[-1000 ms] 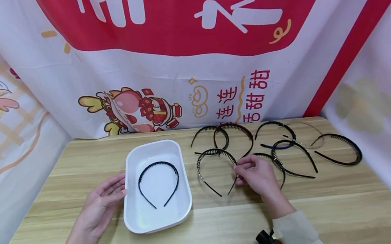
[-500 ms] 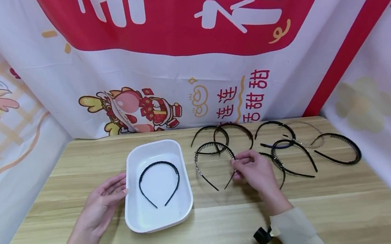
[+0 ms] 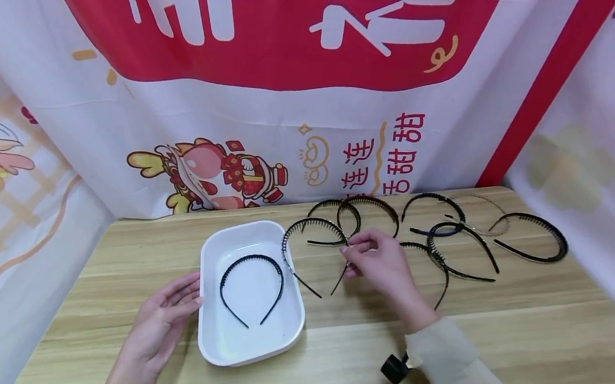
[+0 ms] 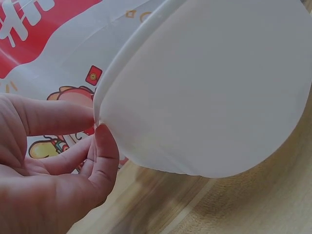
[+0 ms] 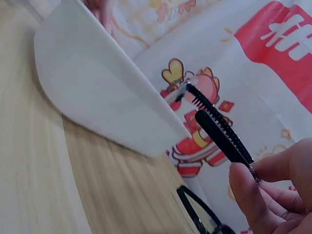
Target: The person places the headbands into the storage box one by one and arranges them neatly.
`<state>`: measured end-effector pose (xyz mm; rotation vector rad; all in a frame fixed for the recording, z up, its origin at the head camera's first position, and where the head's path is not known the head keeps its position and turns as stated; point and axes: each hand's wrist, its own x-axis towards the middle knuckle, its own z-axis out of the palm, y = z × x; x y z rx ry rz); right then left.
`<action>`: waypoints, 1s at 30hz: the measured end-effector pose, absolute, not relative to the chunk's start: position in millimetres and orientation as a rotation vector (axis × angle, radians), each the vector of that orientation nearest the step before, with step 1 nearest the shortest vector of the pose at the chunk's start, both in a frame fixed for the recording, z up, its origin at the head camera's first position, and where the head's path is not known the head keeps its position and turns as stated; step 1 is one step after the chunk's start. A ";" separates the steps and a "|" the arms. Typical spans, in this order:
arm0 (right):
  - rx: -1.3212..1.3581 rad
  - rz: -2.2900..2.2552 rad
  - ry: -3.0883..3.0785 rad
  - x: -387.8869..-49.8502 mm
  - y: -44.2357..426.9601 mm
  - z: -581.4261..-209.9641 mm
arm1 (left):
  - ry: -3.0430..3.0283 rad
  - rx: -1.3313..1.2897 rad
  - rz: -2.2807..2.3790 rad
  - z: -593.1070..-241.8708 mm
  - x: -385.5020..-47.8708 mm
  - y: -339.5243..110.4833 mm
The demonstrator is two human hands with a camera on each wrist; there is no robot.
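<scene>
Downward head, close wrist views share the tray (image 3: 252, 347).

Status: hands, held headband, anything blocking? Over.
Left fingers pinch tray rim. Right fingers pinch headband by tray's right rim. Second headband inside tray, possibly in the way.

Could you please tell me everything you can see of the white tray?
The white tray is a rounded rectangle with raised walls, smooth and plastic-looking, mouth up on the wooden table. The left hand pinches its left rim. One black headband lies inside; a second headband in the right hand overlaps its rim in the head view, contact unclear.
</scene>
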<state>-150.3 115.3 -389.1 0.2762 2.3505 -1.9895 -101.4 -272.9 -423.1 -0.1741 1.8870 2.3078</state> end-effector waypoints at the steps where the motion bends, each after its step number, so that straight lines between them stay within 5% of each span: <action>1: 0.268 -1.994 2.350 -150.6 112.2 -388.5 | 1.888 -0.177 2.307 -423.2 -101.5 -272.7; 30: 0.139 -1.942 2.303 -160.6 37.1 -378.1 | 1.867 -0.183 2.326 -422.8 -101.4 -271.2</action>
